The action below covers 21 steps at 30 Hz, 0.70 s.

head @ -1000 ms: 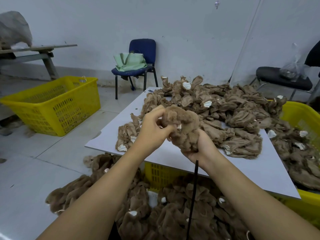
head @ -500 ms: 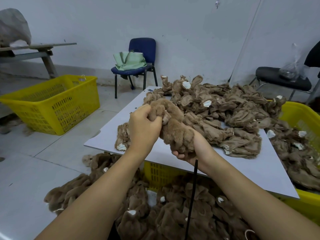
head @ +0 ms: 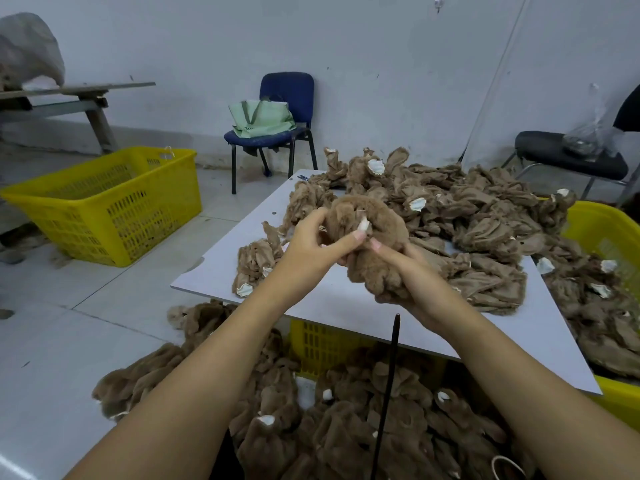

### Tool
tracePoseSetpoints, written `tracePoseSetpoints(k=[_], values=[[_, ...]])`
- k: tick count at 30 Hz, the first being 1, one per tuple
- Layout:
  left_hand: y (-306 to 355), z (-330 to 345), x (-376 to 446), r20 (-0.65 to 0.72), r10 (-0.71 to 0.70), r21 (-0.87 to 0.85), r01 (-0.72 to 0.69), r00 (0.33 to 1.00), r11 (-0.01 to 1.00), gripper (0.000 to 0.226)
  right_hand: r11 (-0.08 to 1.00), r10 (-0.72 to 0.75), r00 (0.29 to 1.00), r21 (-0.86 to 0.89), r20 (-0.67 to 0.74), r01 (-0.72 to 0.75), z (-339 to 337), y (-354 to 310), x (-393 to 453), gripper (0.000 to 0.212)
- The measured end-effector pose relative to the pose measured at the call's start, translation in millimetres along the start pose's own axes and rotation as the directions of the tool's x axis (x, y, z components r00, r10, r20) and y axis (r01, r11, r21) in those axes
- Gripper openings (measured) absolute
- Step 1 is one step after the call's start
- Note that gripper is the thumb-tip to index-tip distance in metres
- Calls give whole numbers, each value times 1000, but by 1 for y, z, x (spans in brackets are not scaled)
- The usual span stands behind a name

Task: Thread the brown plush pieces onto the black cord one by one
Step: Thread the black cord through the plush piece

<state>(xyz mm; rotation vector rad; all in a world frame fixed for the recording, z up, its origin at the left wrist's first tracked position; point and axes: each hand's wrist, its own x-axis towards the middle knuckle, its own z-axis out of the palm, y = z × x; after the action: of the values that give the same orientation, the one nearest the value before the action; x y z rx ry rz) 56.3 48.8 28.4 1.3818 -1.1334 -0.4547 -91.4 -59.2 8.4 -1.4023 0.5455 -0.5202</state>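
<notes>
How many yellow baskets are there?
3. One yellow basket stands on the floor at left, one sits at the right edge under plush pieces, and one is under the white board. More may be hidden.

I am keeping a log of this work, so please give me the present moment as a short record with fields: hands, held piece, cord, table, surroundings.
left hand: left hand pinches the plush piece near its white tag
right hand: right hand grips the plush piece from below
held piece: plush piece, above the table edge
cord: black cord hangs below the right hand
table: white table bears a plush pile
surroundings: yellow basket, blue chair
</notes>
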Motion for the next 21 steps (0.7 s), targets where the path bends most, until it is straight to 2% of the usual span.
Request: tracePoseSetpoints(k=[3, 7, 11, 13, 14, 17, 21], values=[[1, 2, 0, -28, 37, 78, -35, 999, 996, 24, 1000, 5, 1000, -9, -21, -6, -4, 0, 2, 45], [1, 3, 2, -99, 85, 189, -65, 991, 980, 12, 1000, -3, 1000, -24, -10, 3, -1, 3, 2, 29], [-3, 6, 4, -87, 156, 337, -118, 984, 934, 12, 998, -42, 999, -42, -6, 41, 0, 6, 2, 34], [-4, 7, 4, -105, 171, 425, -111, 980, 898, 5, 997, -59, 998, -47, -2, 59, 2, 8, 3, 33], [-5, 8, 4, -125, 181, 467, -103, 976, 878, 6, 997, -66, 998, -51, 4, 66, 3, 8, 4, 32], [-6, 8, 3, -195, 229, 575, -79, 954, 814, 35, 995, -91, 995, -48, 37, 93, 7, 9, 7, 33], [-5, 4, 0, -325, 236, 644, 31, 916, 764, 40, 987, -149, 988, -52, 44, 151, 16, 7, 10, 29]])
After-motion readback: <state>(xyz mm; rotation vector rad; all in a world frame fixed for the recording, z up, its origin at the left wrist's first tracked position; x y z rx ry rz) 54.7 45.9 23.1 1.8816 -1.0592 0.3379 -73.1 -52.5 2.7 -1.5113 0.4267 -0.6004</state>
